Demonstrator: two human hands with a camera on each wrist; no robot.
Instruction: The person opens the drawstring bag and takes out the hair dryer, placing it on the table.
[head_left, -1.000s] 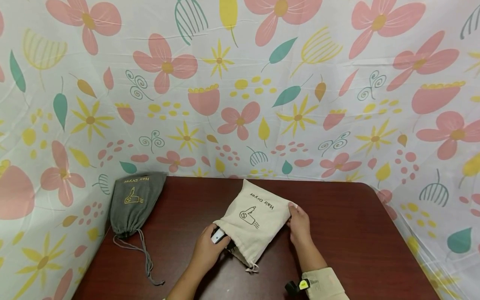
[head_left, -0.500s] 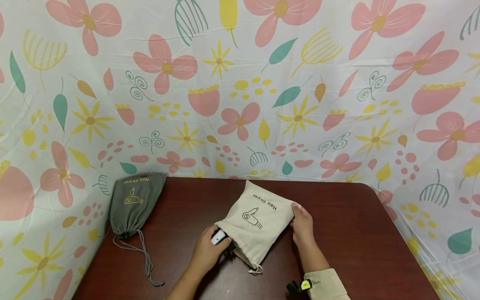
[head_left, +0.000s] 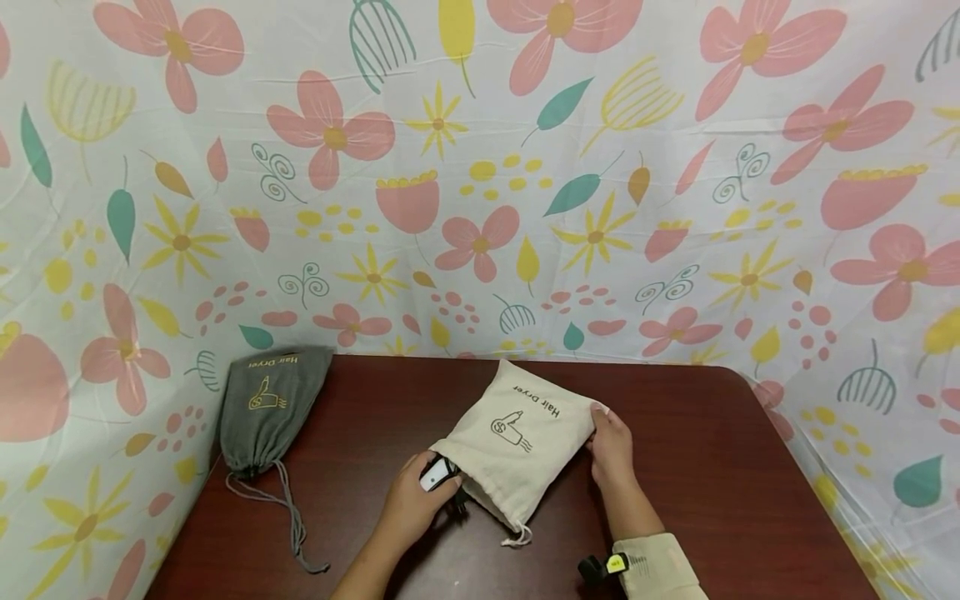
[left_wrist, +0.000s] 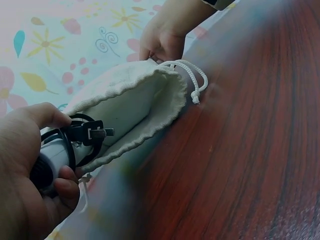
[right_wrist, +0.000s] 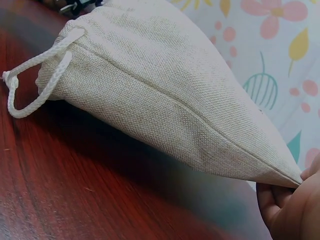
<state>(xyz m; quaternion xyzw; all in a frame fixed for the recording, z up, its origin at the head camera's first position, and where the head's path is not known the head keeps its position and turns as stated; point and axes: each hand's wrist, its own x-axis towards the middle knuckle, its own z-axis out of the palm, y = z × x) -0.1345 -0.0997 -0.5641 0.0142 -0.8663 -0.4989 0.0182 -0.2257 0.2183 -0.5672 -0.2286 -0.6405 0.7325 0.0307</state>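
Observation:
My left hand [head_left: 408, 504] grips a white and black hair dryer [head_left: 435, 474] at the mouth of a cream drawstring bag [head_left: 487, 467]. The bag carries a hair dryer drawing and the words "Hair Dryer". In the left wrist view, a black cord with a two-pin plug [left_wrist: 90, 133] is wound about the dryer's white part, and the bag's mouth gapes wide beside it. How much of the dryer lies inside is hidden. With thumb and fingers my right hand [head_left: 612, 446] pinches the bag's far right bottom corner, pulling the cloth into a point in the right wrist view.
A grey drawstring bag [head_left: 273, 408], also marked "Hair Dryer", lies on the left of the dark red-brown table [head_left: 712, 467], its cord [head_left: 288, 500] trailing forward. A flower-printed cloth [head_left: 480, 167] hangs behind and at the sides. White cord loops [left_wrist: 195, 75] hang from the cream bag's mouth.
My right hand has drawn the cream bag a little to the right. My left hand stays nearly in place, and slightly more of the dryer and its cord shows outside the bag.

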